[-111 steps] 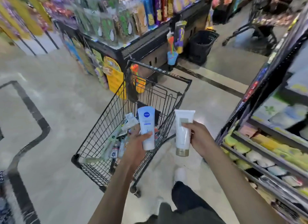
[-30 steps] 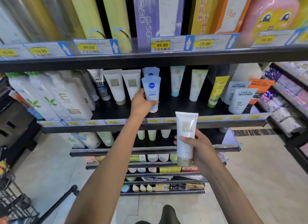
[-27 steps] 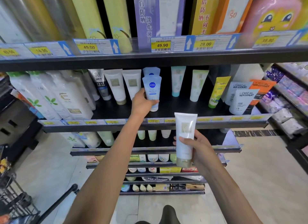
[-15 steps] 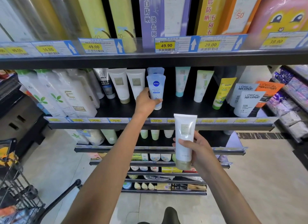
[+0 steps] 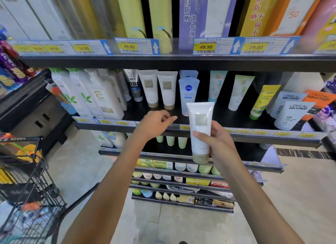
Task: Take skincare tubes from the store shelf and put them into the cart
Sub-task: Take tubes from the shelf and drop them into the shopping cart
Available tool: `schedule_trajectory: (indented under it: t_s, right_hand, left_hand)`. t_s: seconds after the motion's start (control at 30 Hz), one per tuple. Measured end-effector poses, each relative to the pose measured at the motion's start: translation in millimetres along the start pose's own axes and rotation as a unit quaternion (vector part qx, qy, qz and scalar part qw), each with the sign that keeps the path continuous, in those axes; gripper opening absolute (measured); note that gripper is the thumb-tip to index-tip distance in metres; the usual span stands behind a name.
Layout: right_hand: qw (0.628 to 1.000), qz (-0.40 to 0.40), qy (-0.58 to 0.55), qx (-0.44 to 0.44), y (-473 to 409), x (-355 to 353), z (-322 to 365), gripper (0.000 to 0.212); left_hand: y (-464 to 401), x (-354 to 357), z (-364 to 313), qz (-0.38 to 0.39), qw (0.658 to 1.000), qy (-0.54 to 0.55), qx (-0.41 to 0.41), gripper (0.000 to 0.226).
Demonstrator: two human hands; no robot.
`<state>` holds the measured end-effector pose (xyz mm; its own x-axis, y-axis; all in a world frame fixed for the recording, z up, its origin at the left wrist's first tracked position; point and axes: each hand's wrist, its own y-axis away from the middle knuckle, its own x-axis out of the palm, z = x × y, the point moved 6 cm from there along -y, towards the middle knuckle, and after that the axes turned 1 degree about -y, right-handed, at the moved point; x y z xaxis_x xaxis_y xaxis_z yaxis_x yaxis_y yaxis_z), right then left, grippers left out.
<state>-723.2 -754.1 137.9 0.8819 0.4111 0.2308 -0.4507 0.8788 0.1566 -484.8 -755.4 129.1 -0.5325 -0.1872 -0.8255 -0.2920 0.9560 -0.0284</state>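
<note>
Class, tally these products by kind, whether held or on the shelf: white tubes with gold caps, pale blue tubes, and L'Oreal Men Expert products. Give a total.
White tubes with gold caps: 3
Pale blue tubes: 2
L'Oreal Men Expert products: 3
Total: 8

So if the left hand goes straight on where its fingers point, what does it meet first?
Probably the white tube held in the right hand, though depth is unclear; the left hand could pass behind it toward the blue tube.

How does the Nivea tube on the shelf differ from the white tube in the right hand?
The Nivea tube is pale blue and stands free on the shelf; the white tube is gold-capped and gripped by the right hand in front of the shelf. Both stand cap-down.
</note>
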Motion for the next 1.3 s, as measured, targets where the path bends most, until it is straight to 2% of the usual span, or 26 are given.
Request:
schedule_trajectory:
  t_s: [0.1, 0.17, 0.23, 0.33, 0.47, 0.7, 0.93, 1.07, 1.2, 1.3]
  right_hand:
    - [0.999, -0.007, 0.021, -0.040, -13, 21, 15, 0.045]
    - [0.997, -0.022, 0.043, -0.067, -24, 37, 25, 0.044]
    - [0.992, -0.045, 0.075, -0.095, -36, 52, 33, 0.046]
    - [0.982, -0.072, 0.120, -0.125, -54, 73, 36, 0.048]
    - [0.967, -0.114, 0.174, -0.150, -74, 92, 31, 0.047]
    - [0.954, -0.146, 0.204, -0.166, -95, 104, 23, 0.051]
    - [0.939, -0.161, 0.274, -0.132, -106, 107, 5, 0.050]
    - [0.916, -0.178, 0.339, -0.123, -102, 115, 6, 0.049]
    - [0.885, -0.217, 0.390, -0.134, -97, 122, 0, 0.058]
    - [0.880, -0.234, 0.393, -0.125, -100, 124, -1, 0.055]
  left_hand:
    - [14, -9, 19, 0.037, 0.995, -0.086, 0.046, 0.043]
    - [19, -16, 31, 0.032, 0.988, -0.131, 0.070, 0.035]
    - [22, -23, 42, 0.026, 0.981, -0.172, 0.088, 0.038]
    - [24, -32, 59, 0.004, 0.975, -0.197, 0.106, 0.048]
    - [24, -37, 76, -0.022, 0.967, -0.222, 0.126, 0.042]
    - [27, -37, 88, -0.064, 0.964, -0.208, 0.154, 0.040]
    - [26, -37, 91, -0.079, 0.962, -0.199, 0.167, 0.043]
    - [26, -37, 92, -0.086, 0.963, -0.190, 0.171, 0.044]
    - [26, -36, 92, -0.087, 0.963, -0.186, 0.177, 0.044]
    - [25, -36, 92, -0.086, 0.962, -0.185, 0.181, 0.042]
